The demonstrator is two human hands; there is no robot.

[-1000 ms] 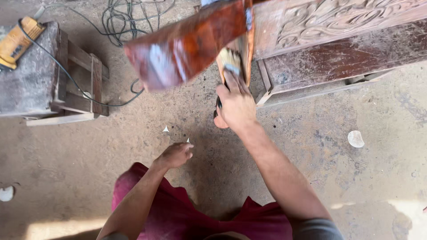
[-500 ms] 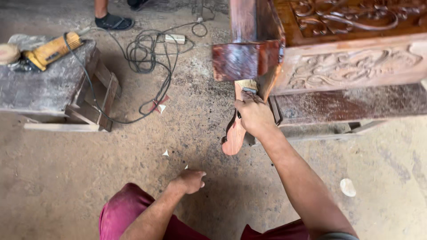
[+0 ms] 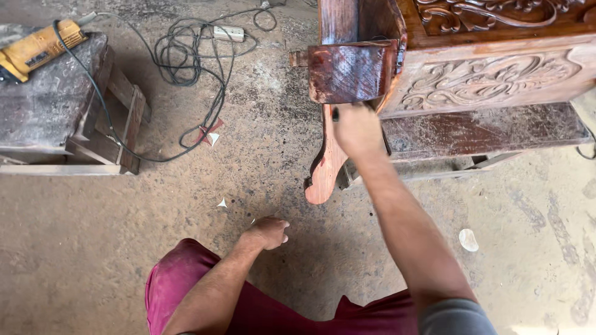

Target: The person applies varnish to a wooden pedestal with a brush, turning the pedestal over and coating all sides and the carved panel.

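Observation:
My right hand (image 3: 357, 131) reaches up under the glossy reddish armrest (image 3: 354, 71) of a carved wooden bench (image 3: 496, 80). Its fingers are closed around a paintbrush; only a dark tip (image 3: 335, 114) shows beside the knuckles, and the bristles are hidden behind the hand. Just left of the hand is the bench's curved front leg (image 3: 326, 167), which runs down to the floor. My left hand (image 3: 268, 232) rests as a loose fist on my knee, over dark red trousers (image 3: 186, 291), with nothing in it.
A yellow power grinder (image 3: 36, 48) lies on a dusty grey wooden stool (image 3: 68, 111) at the left. Its black cable (image 3: 186, 56) coils across the concrete floor to a power strip (image 3: 227, 32). A white scrap (image 3: 469, 239) lies on the floor at the right.
My right hand has risen from beside the bench leg to just under the armrest, and the brush bristles are now hidden. The left hand stays on the knee.

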